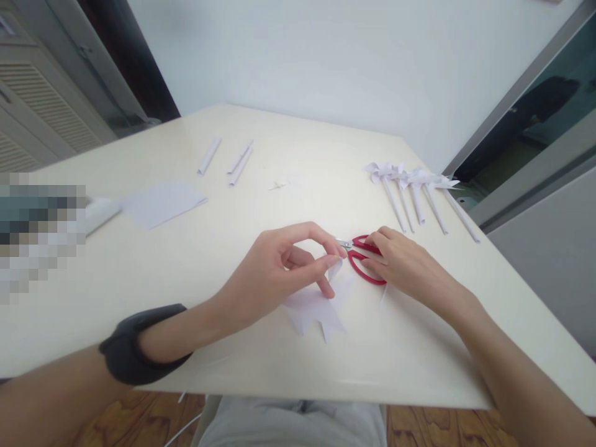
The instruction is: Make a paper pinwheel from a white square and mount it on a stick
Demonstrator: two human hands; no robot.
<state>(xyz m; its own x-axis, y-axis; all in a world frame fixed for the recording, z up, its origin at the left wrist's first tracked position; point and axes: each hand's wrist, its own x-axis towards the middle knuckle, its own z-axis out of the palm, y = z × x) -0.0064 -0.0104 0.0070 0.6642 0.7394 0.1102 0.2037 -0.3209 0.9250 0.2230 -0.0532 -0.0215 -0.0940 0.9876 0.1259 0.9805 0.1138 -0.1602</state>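
Our left hand (272, 267) pinches paper (314, 310) beside the scissors (357, 254) our right hand (406, 261) grips; table (218, 242) beneath them, wall (326, 62) beyond.

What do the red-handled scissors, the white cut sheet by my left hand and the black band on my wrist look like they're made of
Red-handled scissors: silvery, shiny blades, probably steel; smooth red handles, likely plastic or coated metal.
White cut sheet: matte, thin, with pointed flaps, so apparently paper.
Black wristband: smooth and dull, perhaps silicone; fabric is possible.
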